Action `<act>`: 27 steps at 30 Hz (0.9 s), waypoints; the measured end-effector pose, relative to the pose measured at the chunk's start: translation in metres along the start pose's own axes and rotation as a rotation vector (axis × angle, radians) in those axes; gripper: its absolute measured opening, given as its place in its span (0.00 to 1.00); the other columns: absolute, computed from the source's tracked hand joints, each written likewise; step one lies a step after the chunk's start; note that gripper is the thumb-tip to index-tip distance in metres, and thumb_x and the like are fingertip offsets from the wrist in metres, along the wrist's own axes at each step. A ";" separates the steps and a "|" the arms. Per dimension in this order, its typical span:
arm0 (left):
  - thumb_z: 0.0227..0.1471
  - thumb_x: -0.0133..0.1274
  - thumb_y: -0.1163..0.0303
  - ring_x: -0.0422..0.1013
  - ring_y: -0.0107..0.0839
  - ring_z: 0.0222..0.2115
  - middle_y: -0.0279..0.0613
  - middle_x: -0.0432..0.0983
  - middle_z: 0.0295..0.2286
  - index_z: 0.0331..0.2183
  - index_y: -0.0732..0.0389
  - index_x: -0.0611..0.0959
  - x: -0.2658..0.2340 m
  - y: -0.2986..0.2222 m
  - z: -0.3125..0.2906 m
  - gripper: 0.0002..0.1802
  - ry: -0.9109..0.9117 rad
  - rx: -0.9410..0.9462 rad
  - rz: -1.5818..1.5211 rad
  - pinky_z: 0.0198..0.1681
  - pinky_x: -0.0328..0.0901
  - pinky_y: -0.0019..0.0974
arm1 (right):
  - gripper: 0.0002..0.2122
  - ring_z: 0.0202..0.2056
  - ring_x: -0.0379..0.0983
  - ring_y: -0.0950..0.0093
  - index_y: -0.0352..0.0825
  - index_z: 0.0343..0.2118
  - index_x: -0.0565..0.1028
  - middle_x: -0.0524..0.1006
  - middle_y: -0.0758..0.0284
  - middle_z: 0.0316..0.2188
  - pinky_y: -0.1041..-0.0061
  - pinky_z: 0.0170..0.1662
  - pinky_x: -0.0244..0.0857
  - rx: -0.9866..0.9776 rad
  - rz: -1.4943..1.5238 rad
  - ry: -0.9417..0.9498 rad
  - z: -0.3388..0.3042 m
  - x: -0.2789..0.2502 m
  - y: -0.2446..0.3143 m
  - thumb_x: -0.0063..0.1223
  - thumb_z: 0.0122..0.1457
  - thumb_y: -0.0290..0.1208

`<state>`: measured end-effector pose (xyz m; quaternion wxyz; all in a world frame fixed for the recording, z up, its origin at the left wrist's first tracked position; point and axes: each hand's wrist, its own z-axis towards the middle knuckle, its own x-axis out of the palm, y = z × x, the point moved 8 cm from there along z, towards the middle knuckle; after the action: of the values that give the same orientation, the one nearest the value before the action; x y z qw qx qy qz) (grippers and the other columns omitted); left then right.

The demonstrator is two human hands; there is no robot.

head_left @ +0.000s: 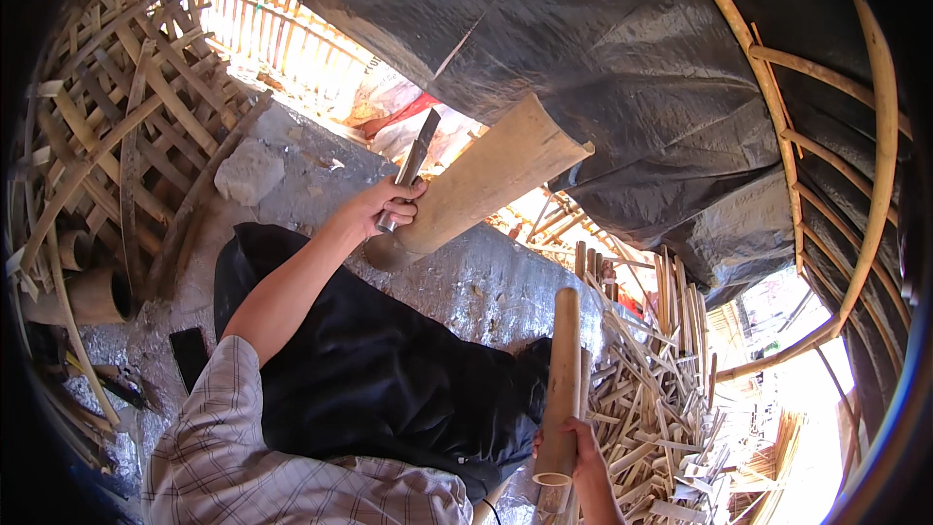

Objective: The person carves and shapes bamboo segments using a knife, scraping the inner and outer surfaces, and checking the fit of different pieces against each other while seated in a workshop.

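My left hand (393, 202), on a bare outstretched forearm, is closed round a knife (421, 144) with a dark, square-ended blade pointing up and a shiny metal handle. Just beside it a wide half-round piece of split bamboo (491, 180) leans up from the ground, its curved outer side facing me. At the lower right my right hand (585, 447) grips a bamboo tube (562, 379) near its lower end. The tube stands nearly upright, its open end toward me. Another bamboo length shows partly behind it; whether that is held too, I cannot tell.
Bamboo slats and offcuts (646, 418) pile up on the right. A lattice of woven strips (117, 126) stands left, above a hollow bamboo section (97, 297). A phone (190, 358) lies on the grey ground sheet (457, 277). Black plastic sheeting (622, 49) hangs ahead.
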<state>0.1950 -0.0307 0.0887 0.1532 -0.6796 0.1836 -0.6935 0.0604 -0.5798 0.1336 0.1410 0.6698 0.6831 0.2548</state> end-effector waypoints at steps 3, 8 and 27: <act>0.62 0.57 0.74 0.53 0.12 0.11 0.24 0.62 0.20 0.33 0.59 0.75 0.006 -0.002 -0.003 0.06 0.047 0.016 -0.015 0.13 0.49 0.24 | 0.21 0.32 0.79 0.58 0.22 0.38 0.74 0.78 0.51 0.30 0.59 0.40 0.76 -0.159 -0.139 -0.052 -0.041 0.046 0.038 0.52 0.43 0.34; 0.64 0.57 0.68 0.53 0.11 0.11 0.20 0.56 0.15 0.31 0.56 0.74 0.002 -0.010 -0.004 0.10 0.020 0.026 0.053 0.12 0.46 0.23 | 0.26 0.27 0.79 0.61 0.22 0.40 0.74 0.79 0.54 0.26 0.62 0.35 0.77 -0.687 -0.454 -0.021 -0.100 0.125 0.134 0.59 0.33 0.29; 0.62 0.57 0.73 0.53 0.11 0.13 0.22 0.62 0.21 0.32 0.58 0.74 0.002 -0.002 0.002 0.08 0.058 0.032 -0.025 0.12 0.49 0.22 | 0.36 0.34 0.82 0.65 0.24 0.50 0.64 0.81 0.56 0.32 0.64 0.38 0.78 -0.850 -1.097 -0.287 -0.127 0.197 0.202 0.71 0.34 0.16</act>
<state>0.1974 -0.0296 0.0916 0.1500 -0.6590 0.1684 -0.7176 0.1509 -0.4107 0.3766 0.5868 0.1432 0.7380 0.3009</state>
